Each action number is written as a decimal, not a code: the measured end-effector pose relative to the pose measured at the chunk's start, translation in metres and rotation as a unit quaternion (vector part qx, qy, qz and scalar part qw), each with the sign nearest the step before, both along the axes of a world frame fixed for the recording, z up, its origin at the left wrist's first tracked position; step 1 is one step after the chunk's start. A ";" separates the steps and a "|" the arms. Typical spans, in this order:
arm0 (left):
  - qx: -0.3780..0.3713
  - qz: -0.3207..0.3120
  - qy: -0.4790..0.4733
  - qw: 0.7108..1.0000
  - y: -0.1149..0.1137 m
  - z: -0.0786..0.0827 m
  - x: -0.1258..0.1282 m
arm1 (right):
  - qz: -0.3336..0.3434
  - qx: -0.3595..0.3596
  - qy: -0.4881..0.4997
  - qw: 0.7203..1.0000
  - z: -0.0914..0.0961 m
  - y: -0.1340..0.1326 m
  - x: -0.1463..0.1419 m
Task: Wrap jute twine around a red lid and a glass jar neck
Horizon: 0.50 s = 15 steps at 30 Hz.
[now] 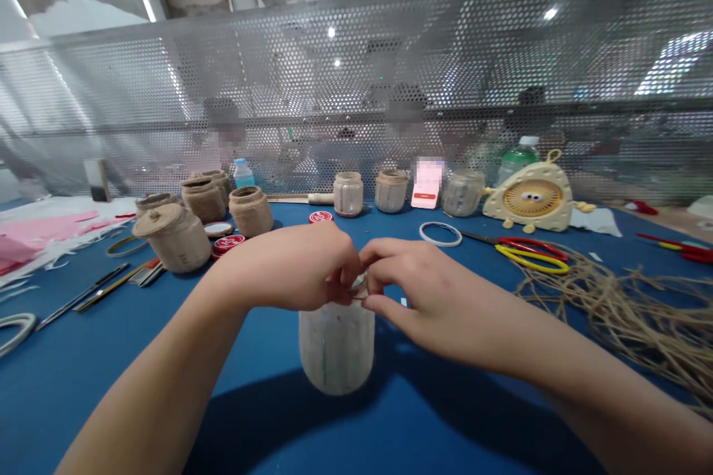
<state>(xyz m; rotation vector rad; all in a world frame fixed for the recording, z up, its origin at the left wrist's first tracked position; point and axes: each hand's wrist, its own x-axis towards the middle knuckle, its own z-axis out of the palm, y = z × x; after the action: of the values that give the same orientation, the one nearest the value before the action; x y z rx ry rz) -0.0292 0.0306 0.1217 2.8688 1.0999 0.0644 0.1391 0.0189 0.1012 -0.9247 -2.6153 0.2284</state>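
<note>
A cloudy, ribbed jar [336, 347] stands upright on the blue table [261, 415] right in front of me. My left hand [295, 267] curls over the jar's mouth, fingers closed on the rim. My right hand [415, 289] meets it from the right, thumb and fingers pinched at the same rim; whatever they pinch is too small to make out. The jar's mouth is hidden by both hands.
Several twine-wrapped jars [177, 237] and red lids [229, 242] stand at back left. Bare jars [348, 194], a phone [427, 182] and a small fan [532, 198] line the mesh screen. Red-and-yellow scissors [529, 251], a white ring [440, 234] and loose twine [629, 304] lie to the right.
</note>
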 end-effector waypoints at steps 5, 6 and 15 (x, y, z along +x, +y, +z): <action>-0.013 0.005 0.014 1.000 0.001 0.002 -0.001 | 0.006 0.015 -0.004 1.000 -0.001 0.001 0.002; -0.019 0.005 0.016 1.000 0.001 0.002 -0.001 | 0.005 0.012 -0.007 1.000 -0.002 0.002 0.002; -0.033 0.019 0.016 0.999 0.001 0.004 -0.001 | -0.033 -0.005 -0.019 0.999 -0.002 0.004 -0.002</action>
<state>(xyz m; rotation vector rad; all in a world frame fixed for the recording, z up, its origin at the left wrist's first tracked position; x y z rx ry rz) -0.0301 0.0311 0.1254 2.8006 1.1386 -0.0171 0.1373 0.0229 0.0995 -1.0261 -2.6153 0.2100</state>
